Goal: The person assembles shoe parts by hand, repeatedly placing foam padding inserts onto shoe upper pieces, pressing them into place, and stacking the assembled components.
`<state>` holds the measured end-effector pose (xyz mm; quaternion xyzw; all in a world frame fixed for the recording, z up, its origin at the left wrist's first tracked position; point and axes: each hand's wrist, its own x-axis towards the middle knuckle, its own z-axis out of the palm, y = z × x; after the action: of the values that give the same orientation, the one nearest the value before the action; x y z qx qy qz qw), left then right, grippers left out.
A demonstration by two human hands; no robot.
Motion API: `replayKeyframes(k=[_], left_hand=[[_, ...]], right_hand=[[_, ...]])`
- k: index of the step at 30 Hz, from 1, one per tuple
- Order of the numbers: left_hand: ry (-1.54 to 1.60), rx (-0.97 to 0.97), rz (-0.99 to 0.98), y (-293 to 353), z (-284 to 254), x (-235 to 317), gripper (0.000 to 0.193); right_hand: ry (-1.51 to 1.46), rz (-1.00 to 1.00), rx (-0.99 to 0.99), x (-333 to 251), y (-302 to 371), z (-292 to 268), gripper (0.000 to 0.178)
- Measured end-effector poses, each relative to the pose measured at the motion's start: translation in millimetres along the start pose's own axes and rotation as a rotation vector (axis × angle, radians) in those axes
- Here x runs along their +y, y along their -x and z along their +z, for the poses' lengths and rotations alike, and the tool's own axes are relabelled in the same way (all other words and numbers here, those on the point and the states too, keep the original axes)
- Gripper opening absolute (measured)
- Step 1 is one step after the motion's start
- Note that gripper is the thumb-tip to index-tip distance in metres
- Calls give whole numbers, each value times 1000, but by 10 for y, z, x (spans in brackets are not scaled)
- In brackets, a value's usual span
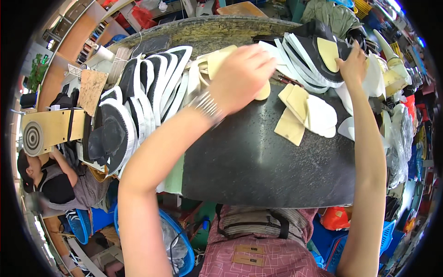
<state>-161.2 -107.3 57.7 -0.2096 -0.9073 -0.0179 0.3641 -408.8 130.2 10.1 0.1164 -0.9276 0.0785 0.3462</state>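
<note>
My left hand [242, 76], with a silver banded bracelet at the wrist, is smeared by motion over the middle back of the table; whether it holds anything cannot be made out. Cream pads [220, 60] lie beside and partly beneath it. At the back right, my right hand [354, 67] has its thumb and fingers apart. It is against the edge of a black, white-rimmed shoe piece [323, 69], on which a cream pad [328, 54] lies. That piece tops a fanned stack of similar white-edged pieces [295, 60].
A row of black-and-white shoe pieces [159, 78] fans out at left. Cream and white pads [293, 124] lie on the black tabletop [258, 161]. White pieces and clear plastic [400, 138] are at right. A person [60, 180] sits at far left; a blue basket [187, 258] stands below.
</note>
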Motion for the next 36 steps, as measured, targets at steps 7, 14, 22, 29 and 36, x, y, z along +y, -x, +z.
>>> replayKeyframes(k=[7, 14, 22, 29, 36], left_hand=[[-177, -824, -180, -407, 1674, -567, 29], [22, -508, -166, -266, 1089, -524, 13], [163, -368, -208, -160, 812, -45, 3], [242, -85, -206, 82, 807, 372, 12], [267, 413, -705, 134, 714, 470, 13]], right_hand=[[-441, -575, -484, -338, 252, -153, 37], [-478, -419, -596, -404, 252, -300, 55], [-463, -846, -332, -875, 816, -1098, 61], [-1302, -78, -523, -169, 1165, -945, 15], [-2324, 693, -379, 137, 1154, -689, 37]])
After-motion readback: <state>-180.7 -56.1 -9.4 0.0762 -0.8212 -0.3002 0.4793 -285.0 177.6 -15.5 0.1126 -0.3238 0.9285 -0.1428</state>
